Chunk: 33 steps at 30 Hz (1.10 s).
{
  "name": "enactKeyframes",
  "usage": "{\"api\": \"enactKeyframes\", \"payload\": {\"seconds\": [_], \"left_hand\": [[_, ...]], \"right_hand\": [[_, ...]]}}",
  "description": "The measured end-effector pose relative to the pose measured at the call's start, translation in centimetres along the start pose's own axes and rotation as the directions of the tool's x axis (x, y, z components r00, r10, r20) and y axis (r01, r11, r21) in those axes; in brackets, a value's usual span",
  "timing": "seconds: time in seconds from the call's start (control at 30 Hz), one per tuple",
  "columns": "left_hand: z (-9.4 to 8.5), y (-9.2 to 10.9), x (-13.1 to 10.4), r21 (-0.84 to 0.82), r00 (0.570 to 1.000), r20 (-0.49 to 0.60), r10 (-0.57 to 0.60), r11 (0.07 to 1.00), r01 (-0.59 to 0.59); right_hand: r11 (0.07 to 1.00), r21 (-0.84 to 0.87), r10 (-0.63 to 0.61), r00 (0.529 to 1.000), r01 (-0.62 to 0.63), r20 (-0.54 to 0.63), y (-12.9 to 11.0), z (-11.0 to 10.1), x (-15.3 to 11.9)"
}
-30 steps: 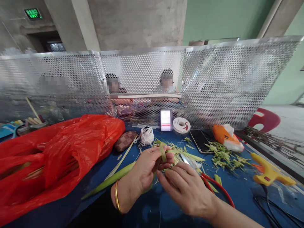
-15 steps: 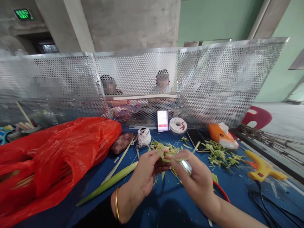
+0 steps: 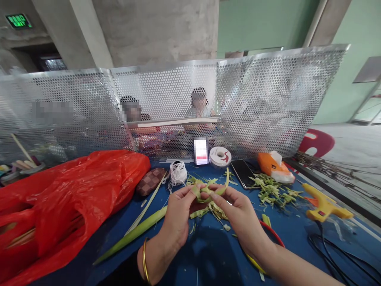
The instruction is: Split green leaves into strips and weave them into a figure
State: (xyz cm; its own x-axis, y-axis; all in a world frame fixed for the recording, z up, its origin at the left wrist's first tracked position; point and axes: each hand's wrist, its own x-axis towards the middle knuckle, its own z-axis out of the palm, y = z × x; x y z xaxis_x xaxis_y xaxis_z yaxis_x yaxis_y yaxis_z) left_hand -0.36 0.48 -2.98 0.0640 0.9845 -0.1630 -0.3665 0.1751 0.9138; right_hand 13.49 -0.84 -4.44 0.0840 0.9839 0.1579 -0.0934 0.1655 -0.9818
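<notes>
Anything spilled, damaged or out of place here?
The leaf scraps look messiest: strewn in loose heaps over the blue table, one reaching the edge of the phone. The white string also trails loose strands. No damage stands out.

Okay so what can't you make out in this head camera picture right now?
All in the head view:
- The full shape of the green leaf strip: fingers of the left hand and right hand cover parts.
- Most of what the red plastic bag holds: its folds hide it, and the left edge cuts it off.
- Text on the upright lit screen: blurred out.
</notes>
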Motion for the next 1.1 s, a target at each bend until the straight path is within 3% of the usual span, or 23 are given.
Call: {"api": "enactKeyframes", "payload": {"seconds": [0.17,0.3,0.37,0.5,0.6,0.7,0.9,1.1], "left_hand": [[0.1,0.0,-0.1,-0.012,1.0,-0.017,-0.002,1.0,0.002],[0.1,-0.1,-0.1,-0.027,1.0,-0.015,-0.011,1.0,0.01],[0.0,-0.3,0.0,-0.041,1.0,0.0,-0.014,0.999,0.014],[0.1,-0.6,0.0,-0.053,0.998,0.032,-0.058,0.997,0.06],[0.3,-0.5,-0.2,-0.003,0.989,0.096,-0.114,0.993,0.114],[0.4,-0.3,-0.2,0.028,0.977,0.155,-0.143,0.99,0.141],[0.1,-0.8,0.2,-0.036,0.988,0.112,-0.106,0.993,0.11],[0.0,-1.0,0.3,-0.006,0.987,0.128,-0.094,0.995,0.096]], "right_hand": [[1.0,0.008,0.004,1.0,-0.004,-0.026,0.4,0.0,0.2],[0.991,0.131,0.017,0.998,-0.025,0.065,0.2,0.3,0.0],[0.986,0.159,-0.054,0.994,0.038,0.098,0.3,0.3,-0.1],[0.965,-0.017,-0.26,0.965,0.26,0.026,0.7,0.1,-0.1],[0.938,-0.154,-0.319,0.947,0.31,-0.041,0.8,-0.3,0.1],[0.969,-0.08,-0.238,0.969,0.232,-0.073,0.8,-0.4,0.3],[0.985,0.171,0.019,0.998,-0.007,-0.068,1.1,0.1,0.8],[0.986,0.136,0.103,0.994,-0.097,-0.036,1.0,0.5,0.7]]}}
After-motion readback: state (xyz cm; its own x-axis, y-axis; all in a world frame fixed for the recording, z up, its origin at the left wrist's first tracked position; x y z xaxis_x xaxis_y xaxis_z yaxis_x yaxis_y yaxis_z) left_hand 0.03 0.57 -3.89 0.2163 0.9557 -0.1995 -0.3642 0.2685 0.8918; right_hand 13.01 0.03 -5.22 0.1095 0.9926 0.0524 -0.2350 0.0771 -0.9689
